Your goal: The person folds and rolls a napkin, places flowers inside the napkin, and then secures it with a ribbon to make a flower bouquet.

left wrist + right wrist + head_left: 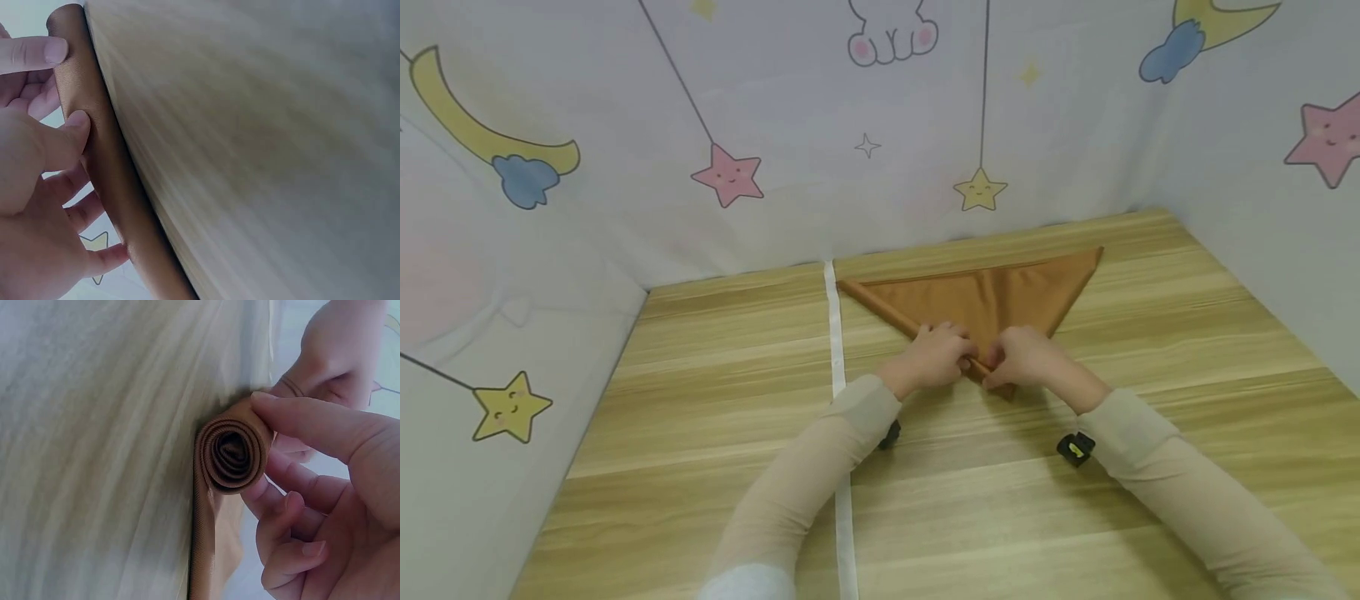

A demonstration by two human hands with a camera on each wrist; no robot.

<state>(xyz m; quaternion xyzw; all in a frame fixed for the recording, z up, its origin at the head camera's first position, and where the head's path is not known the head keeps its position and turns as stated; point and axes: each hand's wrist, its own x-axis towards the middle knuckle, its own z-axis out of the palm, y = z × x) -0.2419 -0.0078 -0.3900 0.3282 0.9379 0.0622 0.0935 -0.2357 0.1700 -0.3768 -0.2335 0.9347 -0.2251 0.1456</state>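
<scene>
Landmark: the white strip (836, 333) running down the wood-grain table (730, 375). The brown cloth (936, 298) lies right of it, a triangle with its left corner at the strip's edge; contact there cannot be told. Its near-left edge forms a roll (125, 194), spiral end facing the right-wrist view.

Left hand (936, 357), right of the strip: grips the roll, thumb on top, fingers around the far side. Right hand (1028, 357), farther right of the strip: pinches the roll near its spiral end.

Judgement: step in hand is rolling. Best turned by both hands at an even rate, with light tension; the spiral looks slightly loose at its core, so uneven pressure could skew the end.

Surroundings: left sleeve (820, 462) crosses the strip; a black device (1076, 448) at the right wrist, right of the strip, could brush the table. Patterned backdrop (797, 225) stands beyond the strip's far end, limiting reach that way.
</scene>
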